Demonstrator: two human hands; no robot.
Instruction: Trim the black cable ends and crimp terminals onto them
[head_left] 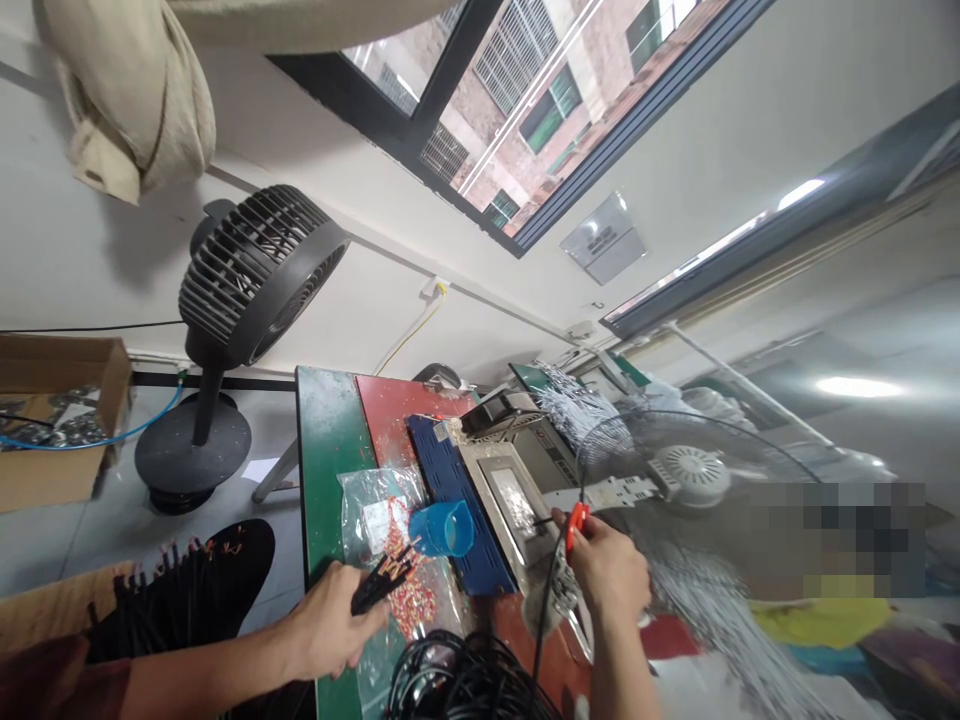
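My left hand (330, 618) is closed round a bundle of black cables (371, 592) whose stripped ends show orange and other coloured wires. These ends point toward a blue cup (448, 529) lying on its side. Small red and yellow scraps (412, 603) are scattered on a clear plastic bag below them. On the right, my right hand (609, 565) grips a red-handled tool (576, 528), its dark tip over a solder pot (516, 500). A single black cable hangs by that hand. Between my hands, at the bottom, lies a coil of black cable (457, 680).
A dark fan (255, 275) stands left of the green table (322, 460). A blue slotted tray (457, 510) lies beside the machine. Black cables (150, 610) rest at lower left, near a cardboard box (60, 480). Another fan (690, 475) and white wire bundles are at right.
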